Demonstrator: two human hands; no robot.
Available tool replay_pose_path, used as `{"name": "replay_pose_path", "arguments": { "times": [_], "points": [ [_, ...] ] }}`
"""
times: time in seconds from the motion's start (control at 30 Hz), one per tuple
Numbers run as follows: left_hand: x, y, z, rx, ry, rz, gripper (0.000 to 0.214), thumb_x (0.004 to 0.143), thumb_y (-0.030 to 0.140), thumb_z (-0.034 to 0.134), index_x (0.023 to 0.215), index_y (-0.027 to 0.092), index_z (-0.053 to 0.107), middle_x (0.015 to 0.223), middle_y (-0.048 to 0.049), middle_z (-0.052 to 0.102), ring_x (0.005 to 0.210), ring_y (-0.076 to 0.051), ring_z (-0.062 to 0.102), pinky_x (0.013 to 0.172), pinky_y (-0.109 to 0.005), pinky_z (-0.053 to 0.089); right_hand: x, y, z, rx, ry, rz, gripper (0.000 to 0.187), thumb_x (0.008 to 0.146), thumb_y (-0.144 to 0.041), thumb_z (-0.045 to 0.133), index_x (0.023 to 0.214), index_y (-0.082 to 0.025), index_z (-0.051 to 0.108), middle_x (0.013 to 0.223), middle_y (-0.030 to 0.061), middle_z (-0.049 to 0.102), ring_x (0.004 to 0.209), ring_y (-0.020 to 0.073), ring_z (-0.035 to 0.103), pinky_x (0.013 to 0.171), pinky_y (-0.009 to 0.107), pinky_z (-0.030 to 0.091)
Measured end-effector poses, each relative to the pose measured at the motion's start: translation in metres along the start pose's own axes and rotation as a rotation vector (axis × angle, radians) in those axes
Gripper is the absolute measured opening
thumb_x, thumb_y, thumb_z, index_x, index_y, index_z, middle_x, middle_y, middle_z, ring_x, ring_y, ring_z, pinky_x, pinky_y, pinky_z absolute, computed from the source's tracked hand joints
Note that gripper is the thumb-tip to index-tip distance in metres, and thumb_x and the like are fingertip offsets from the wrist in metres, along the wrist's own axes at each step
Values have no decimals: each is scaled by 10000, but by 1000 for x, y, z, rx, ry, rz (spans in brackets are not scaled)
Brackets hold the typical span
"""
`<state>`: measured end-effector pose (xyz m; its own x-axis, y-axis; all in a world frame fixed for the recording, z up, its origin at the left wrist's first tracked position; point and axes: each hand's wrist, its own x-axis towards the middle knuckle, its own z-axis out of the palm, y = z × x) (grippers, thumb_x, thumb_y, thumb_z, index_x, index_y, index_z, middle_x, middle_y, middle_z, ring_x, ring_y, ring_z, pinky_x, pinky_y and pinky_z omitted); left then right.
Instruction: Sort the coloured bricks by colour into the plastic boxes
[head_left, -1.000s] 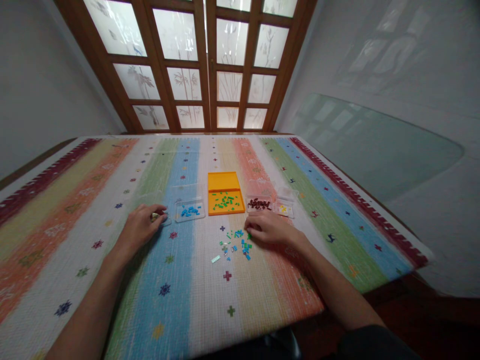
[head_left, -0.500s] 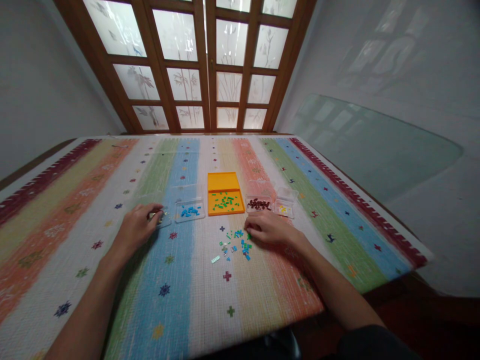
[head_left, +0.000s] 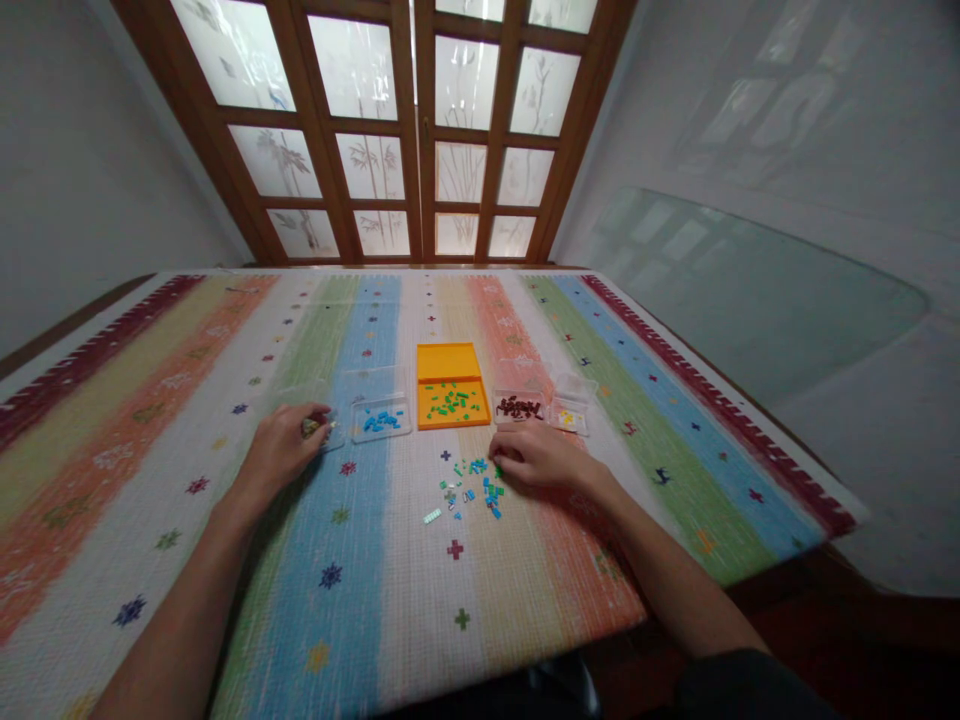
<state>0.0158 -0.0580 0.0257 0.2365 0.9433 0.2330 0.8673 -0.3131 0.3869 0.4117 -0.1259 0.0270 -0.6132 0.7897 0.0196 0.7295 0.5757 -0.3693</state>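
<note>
My left hand is over a clear plastic box of small pale pieces at the left. Its thumb and fingers are bent together, and whatever may be between them is too small to make out. My right hand rests on the cloth with its fingers curled, beside a loose pile of small blue and green toy bricks. What its fingertips hold, if anything, is hidden. One longer pale green brick lies at the pile's near left.
An open orange case with green bricks stands in the middle. Left of it is a clear box of blue bricks. Dark brown pieces and yellow pieces sit in clear boxes behind my right hand. A striped cloth covers the table.
My left hand has shifted very slightly at its box, its fingers still bent together. The right hand and the loose bricks look the same.
</note>
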Motion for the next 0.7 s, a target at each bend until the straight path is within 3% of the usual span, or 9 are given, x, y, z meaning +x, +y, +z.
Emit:
{"name": "replay_pose_path", "arguments": {
  "times": [0.7],
  "points": [
    [-4,-7,8,10,56,18,294,858,389,482,952,214,699,928,-121,741,878,-298,688,836,-431,535,3,-7,3,35,-1,-24,159,862,-100,579,911,-191,700,941,71,725,851,194,629,755,317,443]
  ]
}}
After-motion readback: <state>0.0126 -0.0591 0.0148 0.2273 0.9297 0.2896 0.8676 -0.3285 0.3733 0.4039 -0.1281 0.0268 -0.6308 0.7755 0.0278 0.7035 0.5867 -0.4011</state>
